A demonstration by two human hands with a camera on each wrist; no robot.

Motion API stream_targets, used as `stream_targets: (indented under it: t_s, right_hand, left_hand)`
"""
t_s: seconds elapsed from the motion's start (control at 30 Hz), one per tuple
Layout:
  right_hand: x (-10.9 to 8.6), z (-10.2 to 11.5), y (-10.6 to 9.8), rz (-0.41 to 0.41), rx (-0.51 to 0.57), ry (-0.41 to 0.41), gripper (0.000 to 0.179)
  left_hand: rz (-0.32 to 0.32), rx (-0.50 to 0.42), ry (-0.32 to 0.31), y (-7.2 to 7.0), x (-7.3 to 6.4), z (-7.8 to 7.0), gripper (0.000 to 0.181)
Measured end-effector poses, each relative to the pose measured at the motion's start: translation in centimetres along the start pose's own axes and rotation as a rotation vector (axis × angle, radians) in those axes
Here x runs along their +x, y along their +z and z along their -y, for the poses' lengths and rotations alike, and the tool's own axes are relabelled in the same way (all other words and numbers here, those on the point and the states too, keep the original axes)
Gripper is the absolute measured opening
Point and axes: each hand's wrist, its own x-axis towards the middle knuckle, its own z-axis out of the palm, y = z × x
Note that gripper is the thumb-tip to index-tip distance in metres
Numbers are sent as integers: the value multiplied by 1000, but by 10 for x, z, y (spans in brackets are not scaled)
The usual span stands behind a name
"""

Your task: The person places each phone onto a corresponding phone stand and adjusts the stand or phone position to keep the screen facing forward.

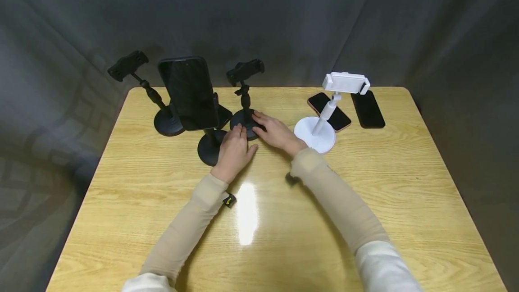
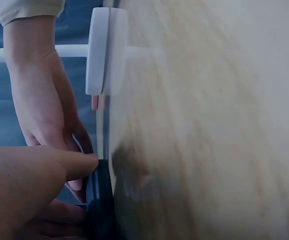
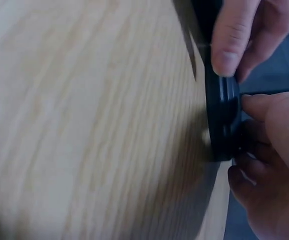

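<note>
A black phone stand [image 1: 245, 99] with a round base and an unfilled clamp stands near the table's back edge. My left hand [image 1: 234, 152] is at the left front of its base, fingertips on the rim. In the left wrist view, the thumb lies against the edge of the black base [image 2: 99, 205]. From the other side, my right hand [image 1: 277, 133] holds the same base, with thumb and fingers bent around its rim. The right wrist view shows both hands close together at the black base [image 3: 223, 117].
Beside my left hand, another black stand [image 1: 207, 151] bears an upright phone [image 1: 189, 93]. Behind it are a third black stand [image 1: 168, 122] and a flat dark phone [image 1: 224, 115]. On the right stands a white stand [image 1: 314, 135], near a pink-edged phone [image 1: 337, 118] and black phone [image 1: 368, 109].
</note>
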Motion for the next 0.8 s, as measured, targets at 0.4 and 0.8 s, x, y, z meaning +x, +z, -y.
stream_targets:
  t_s: [0.4, 0.8]
  right_hand:
    - [-8, 0, 6, -29, -9, 51, 49]
    - [-22, -2, 10, -44, -28, 31, 51]
  left_hand:
    - [-13, 32, -11, 5, -1, -5, 53]
    - [-72, 38, 28, 7, -3, -2, 43]
